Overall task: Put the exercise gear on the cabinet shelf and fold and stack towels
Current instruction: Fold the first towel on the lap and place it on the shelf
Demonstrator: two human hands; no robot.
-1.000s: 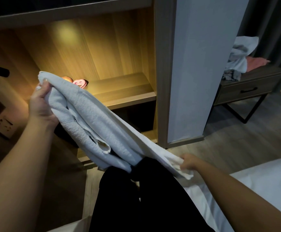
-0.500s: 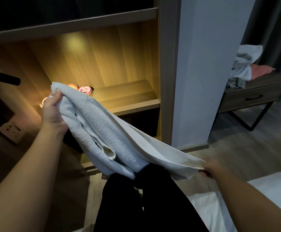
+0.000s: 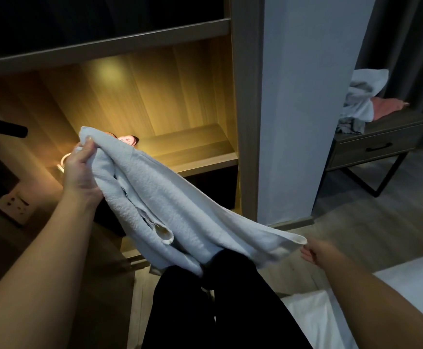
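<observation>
Left hand (image 3: 79,172) gripping towel (image 3: 175,202) top, right hand (image 3: 318,253) pinching lower corner

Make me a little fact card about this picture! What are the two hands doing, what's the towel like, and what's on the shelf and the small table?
left hand: grips the upper end of the white towel, in front of the lit shelf
right hand: pinches the towel's lower corner
towel shape: stretched slanting between both hands, not yet folded flat
on the shelf: a pink thing, partly hidden behind the towel
side table: carries a heap of white and pink cloths
</observation>
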